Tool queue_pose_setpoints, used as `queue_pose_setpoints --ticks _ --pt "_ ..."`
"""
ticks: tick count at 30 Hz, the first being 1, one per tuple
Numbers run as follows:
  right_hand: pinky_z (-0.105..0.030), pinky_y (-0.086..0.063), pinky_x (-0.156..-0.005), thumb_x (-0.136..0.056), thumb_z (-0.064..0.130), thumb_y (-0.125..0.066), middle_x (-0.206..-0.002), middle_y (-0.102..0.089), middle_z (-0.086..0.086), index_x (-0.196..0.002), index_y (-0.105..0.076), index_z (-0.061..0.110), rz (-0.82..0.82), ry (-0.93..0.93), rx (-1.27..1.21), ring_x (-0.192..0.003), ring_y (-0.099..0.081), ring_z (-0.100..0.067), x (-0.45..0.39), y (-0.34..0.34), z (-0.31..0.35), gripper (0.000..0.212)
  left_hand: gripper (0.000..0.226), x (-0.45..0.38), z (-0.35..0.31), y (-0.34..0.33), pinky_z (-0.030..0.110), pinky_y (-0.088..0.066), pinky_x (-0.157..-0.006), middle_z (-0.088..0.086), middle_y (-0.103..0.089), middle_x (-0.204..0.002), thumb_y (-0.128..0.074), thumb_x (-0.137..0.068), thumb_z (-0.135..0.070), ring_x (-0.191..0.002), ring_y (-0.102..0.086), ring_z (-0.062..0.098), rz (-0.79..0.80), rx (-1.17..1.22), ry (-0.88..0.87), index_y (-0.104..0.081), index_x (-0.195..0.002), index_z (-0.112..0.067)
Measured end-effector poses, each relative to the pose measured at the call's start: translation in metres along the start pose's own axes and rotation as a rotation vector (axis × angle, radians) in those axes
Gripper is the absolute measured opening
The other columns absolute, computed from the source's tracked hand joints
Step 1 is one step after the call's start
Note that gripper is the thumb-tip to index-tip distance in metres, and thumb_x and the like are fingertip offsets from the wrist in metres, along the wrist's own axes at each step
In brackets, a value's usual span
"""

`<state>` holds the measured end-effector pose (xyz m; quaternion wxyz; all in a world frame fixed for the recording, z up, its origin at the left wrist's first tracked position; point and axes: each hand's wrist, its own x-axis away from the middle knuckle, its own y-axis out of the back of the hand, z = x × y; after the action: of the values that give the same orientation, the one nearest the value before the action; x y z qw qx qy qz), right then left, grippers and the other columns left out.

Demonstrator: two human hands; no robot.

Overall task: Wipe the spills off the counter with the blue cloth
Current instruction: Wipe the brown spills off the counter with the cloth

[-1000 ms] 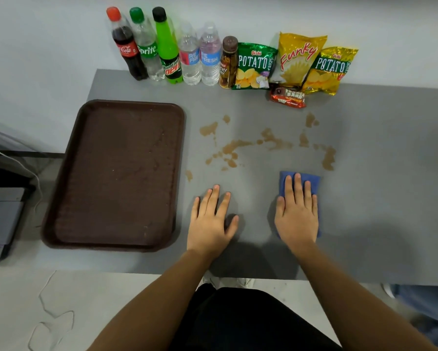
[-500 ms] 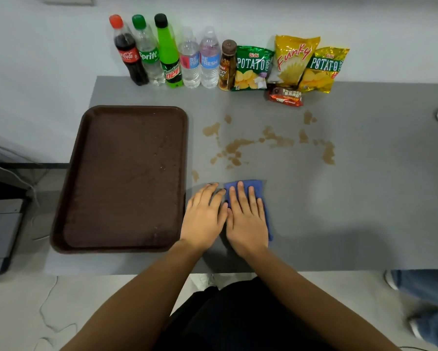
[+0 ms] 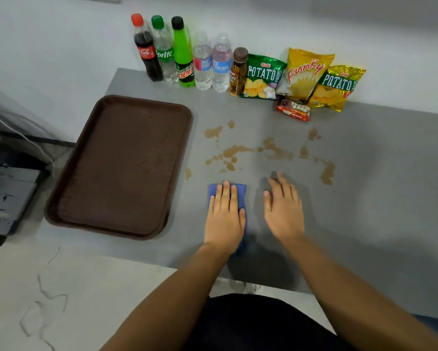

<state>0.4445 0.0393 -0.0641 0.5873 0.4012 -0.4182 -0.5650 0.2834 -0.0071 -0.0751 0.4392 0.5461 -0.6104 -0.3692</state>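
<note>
The left hand (image 3: 225, 214) lies flat, fingers extended, pressing the blue cloth (image 3: 240, 196) onto the grey tabletop (image 3: 377, 198); it grips nothing. The right hand (image 3: 283, 211), just beside it, is spread and holds nothing, though whether it touches the surface cannot be told. Brown spills (image 3: 234, 150) lie beyond both hands' fingertips, apart from the cloth. A brown tray (image 3: 121, 163) sits outboard of the left hand.

both forearms bare, no sleeves/watch/rings; left hand (image 3: 224, 219) & right hand (image 3: 283, 211) ungloved; dark black garment (image 3: 258, 323) at waist.
</note>
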Motion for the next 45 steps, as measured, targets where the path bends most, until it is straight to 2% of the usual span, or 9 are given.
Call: queue_pose_setpoints --ticks 2,5,13,17,21,29,37,41,45 --pt "-0.050 -0.021 -0.124 -0.108 0.039 -0.039 -0.169 -0.026 -0.013 -0.156 -0.038 0.013 0.027 -0.015 0.058 -0.155 -0.024 -0.034 -0.010 -0.006 -0.011 0.055 0.065 0.006 -0.003 -0.010 0.040 0.011 -0.127 0.008 0.013 -0.173 -0.020 -0.112 -0.040 -0.161 0.011 0.026 -0.004 -0.045 0.045 0.010 -0.163 -0.012" --pt "-0.050 -0.011 -0.128 -0.107 0.047 -0.035 -0.171 -0.013 -0.016 -0.162 -0.024 0.011 0.065 -0.025 0.117 -0.159 -0.012 -0.033 -0.014 -0.016 -0.017 0.067 0.065 0.016 0.007 -0.013 0.040 0.010 -0.128 0.004 0.012 -0.173 -0.020 -0.112 -0.042 -0.160 0.014 0.023 -0.018 -0.038 0.058 0.010 -0.163 -0.016" --pt "-0.050 -0.012 -0.128 -0.105 0.053 -0.024 -0.172 -0.012 -0.012 -0.164 -0.019 0.014 0.008 -0.020 0.145 -0.159 -0.013 -0.031 -0.010 -0.023 -0.020 0.070 0.065 0.024 0.041 -0.005 0.039 0.002 -0.131 -0.001 0.000 -0.175 -0.028 -0.110 -0.042 -0.162 0.007 0.019 -0.057 -0.010 0.106 -0.008 -0.167 -0.018" --pt "-0.050 -0.014 -0.128 -0.105 0.051 -0.026 -0.172 -0.014 -0.013 -0.164 -0.020 0.014 -0.009 -0.016 0.148 -0.158 -0.015 -0.032 -0.009 -0.024 -0.019 0.070 0.067 -0.007 0.055 0.002 0.042 -0.003 -0.132 0.005 -0.005 -0.175 -0.023 -0.107 -0.043 -0.162 0.003 0.022 -0.088 -0.012 0.166 -0.011 -0.167 -0.014" --pt "-0.050 -0.014 -0.128 -0.104 0.050 -0.030 -0.172 -0.015 -0.013 -0.163 -0.020 0.014 -0.025 -0.025 0.141 -0.158 -0.016 -0.032 -0.010 -0.024 -0.018 0.069 0.067 -0.048 0.066 0.012 0.047 -0.008 -0.131 0.014 -0.010 -0.174 -0.030 -0.108 -0.037 -0.161 -0.006 0.032 -0.127 -0.043 0.174 -0.015 -0.166 -0.008" --pt "-0.049 -0.013 -0.128 -0.104 0.051 -0.027 -0.172 -0.012 -0.011 -0.164 -0.018 0.016 -0.021 -0.026 0.143 -0.159 -0.011 -0.031 -0.012 -0.026 -0.020 0.070 0.065 -0.113 0.044 0.012 0.045 0.000 -0.131 0.010 -0.002 -0.175 -0.028 -0.110 -0.037 -0.162 0.003 0.030 -0.070 -0.102 0.085 -0.006 -0.167 -0.014" --pt "-0.048 -0.013 -0.129 -0.103 0.052 -0.032 -0.173 -0.010 -0.008 -0.164 -0.016 0.019 -0.026 -0.043 0.129 -0.160 -0.009 -0.027 -0.011 -0.027 -0.021 0.071 0.061 -0.070 0.022 0.000 0.049 -0.010 -0.130 0.013 -0.012 -0.174 -0.033 -0.109 -0.044 -0.161 -0.007 0.033 -0.075 -0.103 -0.106 -0.019 -0.167 -0.027" --pt "-0.047 -0.011 -0.129 -0.104 0.054 -0.026 -0.174 -0.003 -0.006 -0.165 -0.009 0.021 0.001 -0.051 0.155 -0.160 -0.002 -0.024 -0.011 -0.026 -0.021 0.071 0.063 -0.046 0.048 -0.001 0.048 -0.013 -0.129 0.009 -0.015 -0.175 -0.036 -0.108 -0.046 -0.162 -0.009 0.029 -0.104 -0.097 -0.055 -0.022 -0.166 -0.027" --pt "-0.046 -0.009 -0.130 -0.104 0.054 -0.026 -0.174 -0.001 -0.005 -0.165 -0.007 0.021 0.015 -0.044 0.132 -0.160 0.000 -0.024 -0.010 -0.024 -0.021 0.071 0.064 -0.079 0.060 0.008 0.049 -0.013 -0.129 0.010 -0.014 -0.175 -0.033 -0.106 -0.044 -0.161 -0.009 0.031 -0.127 -0.086 0.073 -0.022 -0.166 -0.027"
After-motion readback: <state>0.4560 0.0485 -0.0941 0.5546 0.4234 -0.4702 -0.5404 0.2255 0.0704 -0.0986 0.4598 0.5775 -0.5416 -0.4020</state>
